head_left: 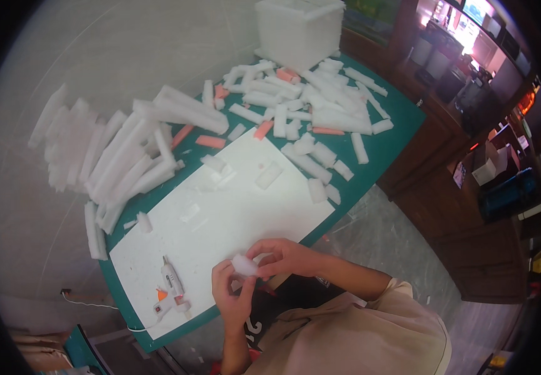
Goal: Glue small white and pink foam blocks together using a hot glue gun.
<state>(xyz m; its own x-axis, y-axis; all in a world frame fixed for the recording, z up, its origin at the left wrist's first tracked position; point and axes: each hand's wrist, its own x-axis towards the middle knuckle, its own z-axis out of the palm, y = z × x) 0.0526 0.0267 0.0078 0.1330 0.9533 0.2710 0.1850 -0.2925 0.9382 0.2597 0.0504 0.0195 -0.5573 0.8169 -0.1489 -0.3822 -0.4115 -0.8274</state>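
A small piece of white foam [244, 265] is held between both my hands, over the near edge of the table. My left hand [232, 292] grips it from the left, with the thumb along its lower side. From the right, my right hand [278, 255] pinches the same piece with fingers and thumb. Left of my hands, a white and orange glue gun [170, 279] lies on the white board [233, 212], its nozzle pointing away from me. Farther up the board rest a flat foam block [268, 175] and another foam scrap [213, 164].
The green tabletop [380, 140] carries a heap of white foam pieces [333, 103] at the far right and stacked long foam strips [120, 156] at the left. Pink foam bits [210, 142] lie among them. A white foam box [298, 34] stands at the back. A white cord [95, 304] trails off left.
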